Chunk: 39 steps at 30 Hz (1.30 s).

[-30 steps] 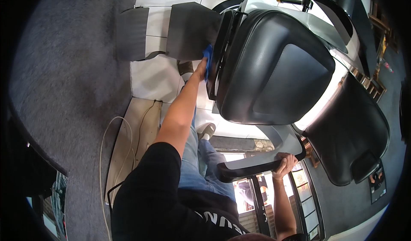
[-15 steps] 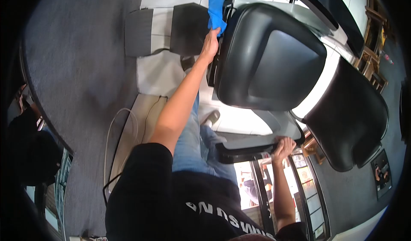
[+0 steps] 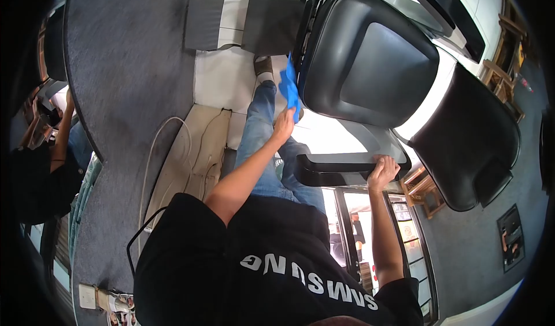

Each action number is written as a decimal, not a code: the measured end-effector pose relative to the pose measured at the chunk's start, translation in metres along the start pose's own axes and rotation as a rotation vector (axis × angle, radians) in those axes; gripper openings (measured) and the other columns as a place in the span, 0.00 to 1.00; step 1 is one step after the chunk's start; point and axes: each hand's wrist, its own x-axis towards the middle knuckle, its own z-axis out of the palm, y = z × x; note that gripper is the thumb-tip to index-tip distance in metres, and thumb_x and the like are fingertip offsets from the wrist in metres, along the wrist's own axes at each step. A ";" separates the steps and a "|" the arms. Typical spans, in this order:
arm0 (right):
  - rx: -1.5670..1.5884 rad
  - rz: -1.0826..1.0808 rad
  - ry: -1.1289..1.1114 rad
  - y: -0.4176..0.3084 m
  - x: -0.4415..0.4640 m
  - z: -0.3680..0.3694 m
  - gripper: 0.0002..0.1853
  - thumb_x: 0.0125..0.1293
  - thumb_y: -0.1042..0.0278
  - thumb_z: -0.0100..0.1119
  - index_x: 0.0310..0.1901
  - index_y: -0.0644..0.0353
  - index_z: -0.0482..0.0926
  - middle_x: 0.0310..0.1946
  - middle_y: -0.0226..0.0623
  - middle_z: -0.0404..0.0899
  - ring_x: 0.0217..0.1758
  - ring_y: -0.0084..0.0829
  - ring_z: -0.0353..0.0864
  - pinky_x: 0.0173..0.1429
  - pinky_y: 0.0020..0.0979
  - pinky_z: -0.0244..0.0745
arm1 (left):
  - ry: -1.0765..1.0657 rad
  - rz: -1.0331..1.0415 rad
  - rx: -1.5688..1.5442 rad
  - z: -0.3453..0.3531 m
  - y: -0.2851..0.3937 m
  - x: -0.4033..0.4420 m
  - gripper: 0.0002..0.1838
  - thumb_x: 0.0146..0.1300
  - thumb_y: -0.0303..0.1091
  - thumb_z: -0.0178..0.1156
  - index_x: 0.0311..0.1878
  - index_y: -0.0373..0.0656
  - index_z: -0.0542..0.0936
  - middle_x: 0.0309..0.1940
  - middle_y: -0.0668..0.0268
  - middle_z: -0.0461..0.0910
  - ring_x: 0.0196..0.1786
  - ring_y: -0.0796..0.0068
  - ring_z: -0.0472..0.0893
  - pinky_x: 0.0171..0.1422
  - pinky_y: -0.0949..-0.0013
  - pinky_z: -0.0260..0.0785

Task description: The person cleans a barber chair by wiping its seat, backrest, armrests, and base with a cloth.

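A bright blue cloth hangs from the fingers of my left hand, which is closed on its lower end. The cloth is beside the front edge of the black padded seat of a salon-type chair; whether it touches the seat I cannot tell. My right hand is wrapped over the chair's black armrest, towards its backrest end. The black backrest lies to the right of the seat.
A dark footrest extends left of the seat. My legs stand between chair and grey wall. A pale cable loops at the left over a beige ledge. Wooden furniture stands behind the backrest.
My left hand has drawn the blue cloth back from the seat's far front corner towards my body. My right hand stays on the armrest. The view has shifted slightly.
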 end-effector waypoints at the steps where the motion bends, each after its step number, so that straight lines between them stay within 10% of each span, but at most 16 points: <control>1: 0.000 0.006 -0.011 0.001 -0.001 0.000 0.21 0.79 0.60 0.39 0.32 0.55 0.81 0.31 0.33 0.80 0.39 0.38 0.77 0.54 0.39 0.60 | -0.048 -0.161 -0.124 -0.002 0.003 -0.012 0.23 0.78 0.41 0.44 0.59 0.31 0.77 0.57 0.35 0.78 0.60 0.36 0.77 0.66 0.51 0.68; 3: 0.001 0.009 -0.015 0.002 -0.001 0.000 0.21 0.79 0.60 0.39 0.33 0.56 0.81 0.32 0.34 0.80 0.39 0.38 0.77 0.54 0.39 0.61 | 0.098 -0.530 -0.444 -0.004 0.018 -0.027 0.27 0.78 0.46 0.42 0.59 0.30 0.79 0.55 0.36 0.80 0.61 0.37 0.77 0.66 0.52 0.67; 8: -0.003 0.005 -0.001 0.001 -0.002 0.001 0.20 0.78 0.60 0.40 0.33 0.55 0.82 0.32 0.33 0.81 0.40 0.38 0.77 0.55 0.39 0.61 | 0.249 -0.178 -0.357 0.014 0.059 -0.028 0.29 0.79 0.44 0.43 0.64 0.23 0.75 0.64 0.40 0.77 0.68 0.41 0.74 0.74 0.54 0.62; 12: -0.017 0.015 0.007 0.005 -0.004 0.004 0.21 0.78 0.60 0.40 0.32 0.54 0.82 0.32 0.33 0.81 0.40 0.38 0.78 0.55 0.39 0.62 | 0.322 0.115 0.322 0.063 0.037 -0.021 0.32 0.77 0.39 0.51 0.73 0.21 0.66 0.77 0.40 0.62 0.84 0.40 0.53 0.87 0.41 0.41; 32: 0.056 -0.043 0.209 0.007 -0.008 0.013 0.18 0.75 0.64 0.48 0.28 0.54 0.83 0.26 0.32 0.82 0.36 0.40 0.81 0.51 0.41 0.63 | 0.608 0.362 0.392 0.180 0.041 -0.045 0.23 0.76 0.39 0.54 0.59 0.24 0.77 0.69 0.33 0.67 0.77 0.30 0.62 0.80 0.27 0.49; 39: 0.036 -0.032 0.181 0.007 -0.009 0.011 0.17 0.74 0.63 0.51 0.27 0.54 0.84 0.27 0.33 0.84 0.37 0.39 0.82 0.52 0.42 0.64 | 0.324 0.755 0.498 0.236 0.066 -0.066 0.23 0.77 0.43 0.52 0.64 0.36 0.78 0.69 0.47 0.74 0.74 0.49 0.72 0.79 0.35 0.56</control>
